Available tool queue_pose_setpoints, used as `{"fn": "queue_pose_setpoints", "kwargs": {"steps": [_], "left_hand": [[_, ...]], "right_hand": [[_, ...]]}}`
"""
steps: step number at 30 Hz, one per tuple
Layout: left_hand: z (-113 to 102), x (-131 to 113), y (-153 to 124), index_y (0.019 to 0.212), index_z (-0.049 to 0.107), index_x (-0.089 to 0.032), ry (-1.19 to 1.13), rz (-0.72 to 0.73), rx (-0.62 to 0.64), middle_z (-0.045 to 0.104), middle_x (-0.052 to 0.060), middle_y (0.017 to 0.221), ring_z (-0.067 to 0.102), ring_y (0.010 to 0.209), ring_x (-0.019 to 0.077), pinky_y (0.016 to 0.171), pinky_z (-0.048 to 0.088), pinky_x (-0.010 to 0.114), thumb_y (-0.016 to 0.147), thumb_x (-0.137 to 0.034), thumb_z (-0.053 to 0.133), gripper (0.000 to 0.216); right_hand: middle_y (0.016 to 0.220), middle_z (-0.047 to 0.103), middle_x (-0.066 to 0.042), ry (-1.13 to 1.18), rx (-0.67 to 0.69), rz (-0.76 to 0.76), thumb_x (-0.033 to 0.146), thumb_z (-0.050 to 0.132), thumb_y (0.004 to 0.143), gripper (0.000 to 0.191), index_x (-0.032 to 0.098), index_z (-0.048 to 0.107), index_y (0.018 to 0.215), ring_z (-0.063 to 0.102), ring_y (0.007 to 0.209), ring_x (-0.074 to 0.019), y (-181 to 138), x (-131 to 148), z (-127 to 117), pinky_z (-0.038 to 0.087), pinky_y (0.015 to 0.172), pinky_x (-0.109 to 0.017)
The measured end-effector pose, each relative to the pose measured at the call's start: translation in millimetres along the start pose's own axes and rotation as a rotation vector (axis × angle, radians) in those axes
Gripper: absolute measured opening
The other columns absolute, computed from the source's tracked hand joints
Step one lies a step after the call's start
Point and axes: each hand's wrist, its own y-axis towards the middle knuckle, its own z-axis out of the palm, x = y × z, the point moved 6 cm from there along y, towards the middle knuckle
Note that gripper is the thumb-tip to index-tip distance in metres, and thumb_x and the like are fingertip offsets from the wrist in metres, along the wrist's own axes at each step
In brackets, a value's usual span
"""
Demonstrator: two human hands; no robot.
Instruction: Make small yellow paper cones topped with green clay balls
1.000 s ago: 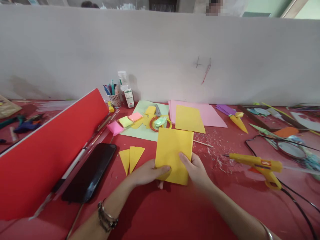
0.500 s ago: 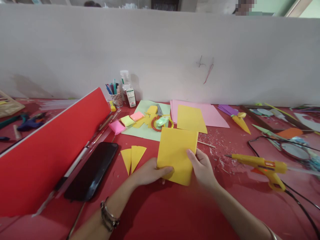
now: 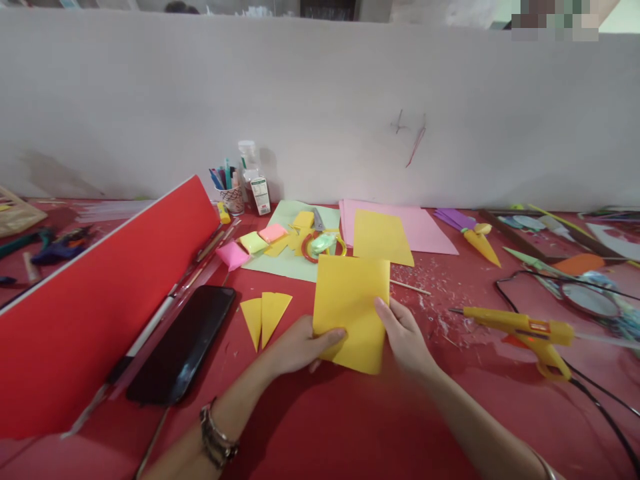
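Between my hands is a rectangular yellow sheet of paper (image 3: 353,300), held up a little above the red table and tilted toward me. My left hand (image 3: 305,347) grips its lower left edge, thumb flat on the front and fingers behind. On the right edge my right hand (image 3: 406,333) pinches it, thumb at the front; its other fingers are partly hidden. Two yellow paper wedges (image 3: 273,313) lie left of the sheet, near my left hand. Beyond it, another yellow sheet (image 3: 383,237) rests on pink paper (image 3: 433,233).
A black phone (image 3: 185,340) lies at left beside a slanted red board (image 3: 110,300). At right a yellow glue gun (image 3: 520,327) trails a black cord. Clay packets (image 3: 254,243) sit on green paper (image 3: 280,267). A pen cup (image 3: 231,199) stands by the white partition (image 3: 320,107).
The yellow sheet has shifted slightly left at its top and turned a little. Both hands keep their grip in nearly the same place.
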Motion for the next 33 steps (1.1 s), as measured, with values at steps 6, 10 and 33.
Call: {"fn": "queue_pose_setpoints", "kwargs": {"steps": [6,10,33], "left_hand": [[-4.9,-5.5,0.1,0.061,0.046,-0.017,-0.010,0.026,-0.040,0.039,-0.009,0.039,0.034,0.029,0.0042,0.031,0.025,0.018,0.070,-0.056,0.047,0.041],[-5.2,-8.0,-0.3,0.057,0.044,-0.017,-0.036,0.003,-0.029,0.041,-0.008,0.040,0.037,0.029,0.0042,0.031,0.026,0.017,0.070,-0.054,0.049,0.040],[-13.8,-9.6,-0.2,0.058,0.048,-0.016,-0.077,0.029,-0.103,0.049,-0.007,0.040,0.035,0.027,0.0032,0.030,0.027,0.016,0.071,-0.047,0.049,0.033]], "right_hand": [[0.061,0.065,-0.007,-0.156,0.039,0.021,0.072,0.047,0.057,0.062,0.014,0.065,0.063,0.059,0.058,-0.0208,-1.6,-3.5,2.1,0.045,0.049,-0.026],[0.061,0.063,-0.007,-0.176,0.093,0.004,0.068,0.046,0.063,0.059,0.012,0.062,0.063,0.057,0.056,-0.0195,-0.3,-5.5,4.2,0.042,0.048,-0.026],[0.059,0.061,-0.007,-0.384,0.252,-0.090,0.066,0.032,0.073,0.063,0.011,0.060,0.060,0.057,0.058,-0.0197,1.8,-5.4,8.3,0.045,0.054,-0.028]]}}
